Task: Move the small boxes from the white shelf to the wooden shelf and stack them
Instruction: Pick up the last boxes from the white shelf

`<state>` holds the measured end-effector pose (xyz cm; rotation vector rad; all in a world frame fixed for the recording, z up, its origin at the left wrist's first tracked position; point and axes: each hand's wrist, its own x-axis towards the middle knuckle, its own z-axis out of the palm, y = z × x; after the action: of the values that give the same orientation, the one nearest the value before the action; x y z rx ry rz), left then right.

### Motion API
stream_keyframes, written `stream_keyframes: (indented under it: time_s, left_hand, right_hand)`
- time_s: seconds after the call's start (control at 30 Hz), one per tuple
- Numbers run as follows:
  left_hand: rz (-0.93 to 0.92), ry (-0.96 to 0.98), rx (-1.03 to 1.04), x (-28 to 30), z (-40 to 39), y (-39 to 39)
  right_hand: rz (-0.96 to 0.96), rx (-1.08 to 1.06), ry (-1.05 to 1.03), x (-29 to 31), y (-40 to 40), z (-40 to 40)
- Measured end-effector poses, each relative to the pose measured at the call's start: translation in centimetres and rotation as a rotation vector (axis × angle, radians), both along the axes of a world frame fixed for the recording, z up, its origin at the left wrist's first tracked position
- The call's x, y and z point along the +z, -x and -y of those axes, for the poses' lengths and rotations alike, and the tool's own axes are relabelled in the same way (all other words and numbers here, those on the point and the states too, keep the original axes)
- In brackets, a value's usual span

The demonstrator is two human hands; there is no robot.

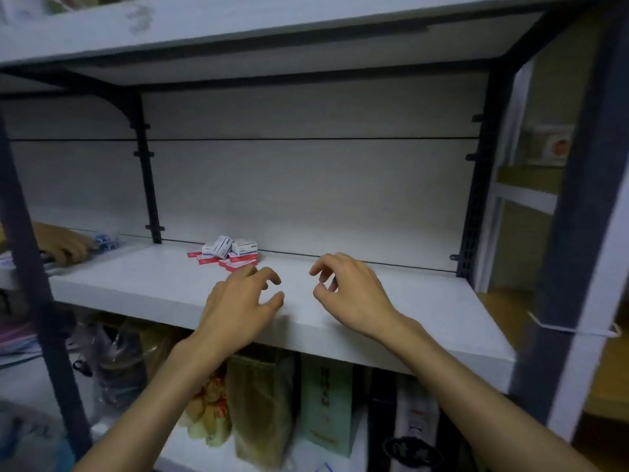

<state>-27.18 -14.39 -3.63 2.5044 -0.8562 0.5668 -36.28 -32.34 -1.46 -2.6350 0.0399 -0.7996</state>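
Small boxes (227,253): a loose heap of red-and-white cartons, some flat, some tipped against each other, lying at the back of the white shelf (163,284), at about 11 o'clock from the person's hands. None lifted yet.

Left hand (238,301): over the shelf's front half, fingertips just short of the nearest carton; grip loosely curled and spread, holding nothing.

Right hand (354,291): at 3 o'clock from the left hand, likewise curled, empty, apart from the heap.

Wooden shelf (531,180): seen past the dark upright at the right, at 2 o'clock; only partly in view.

Second person's hand (61,245): at the far left, at 9 o'clock, resting on blue items that are too blurred to name.

Risks, as judged: the cartons lean unevenly, so a grab at one may topple or scatter the rest. Gathering several at once invites a drop. The upright stands between the shelves and could catch a carried load.
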Motion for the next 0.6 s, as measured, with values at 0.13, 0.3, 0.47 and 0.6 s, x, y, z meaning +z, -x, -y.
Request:
stream_keyframes:
  time_s: [0.13,0.3,0.47,0.6]
  left_hand:
    - [0.009,-0.006,-0.01,0.9,-2.3,-6.2]
    - [0.009,-0.012,0.044,1.1,-5.2,-12.7]
    - [0.017,-0.123,0.084,1.2,-7.5,-19.1]
    - [0.001,-0.152,0.08,0.9,-8.5,-23.5]
  right_hand:
    - [-0.041,-0.045,0.001,0.5,-5.2,-0.9]
    - [-0.09,-0.068,0.006,0.3,-10.3,-2.8]
    - [-0.141,-0.08,0.007,0.0,-13.8,-4.6]
    - [-0.155,-0.126,0.008,-0.1,-16.1,-5.6]
